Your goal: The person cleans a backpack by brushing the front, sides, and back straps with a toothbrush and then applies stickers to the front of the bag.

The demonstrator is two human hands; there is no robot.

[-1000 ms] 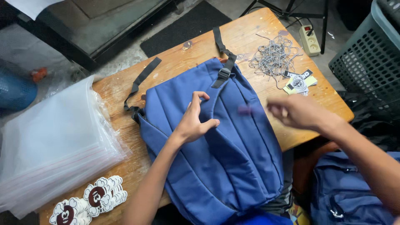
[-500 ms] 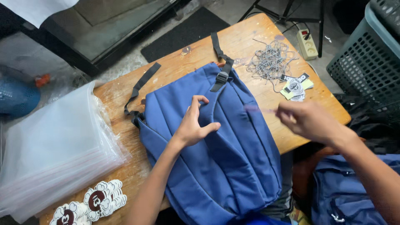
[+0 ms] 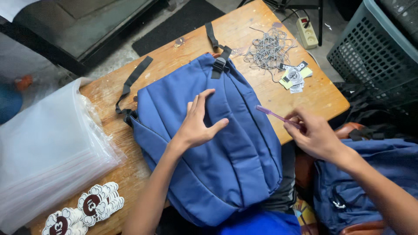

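Backpack (image 3: 217, 143), judged soft and light, is pinned under splayed left hand (image 3: 197, 124) fingers; thin purple stick (image 3: 278, 116) is pinched by right hand (image 3: 314, 135).

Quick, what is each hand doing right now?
Left hand: open, fingers spread flat on the blue backpack.
Right hand: closed, pinching a thin purple stick.

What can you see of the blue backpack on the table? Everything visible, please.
The blue backpack lies flat on the wooden table, its lower end hanging over the near edge. The fabric looks woven and synthetic, with stitched seams along its length. Black webbing straps with plastic buckles trail off its far end and left side. The left hand presses flat on its middle; the right hand, holding a thin purple stick, is just off its right edge.
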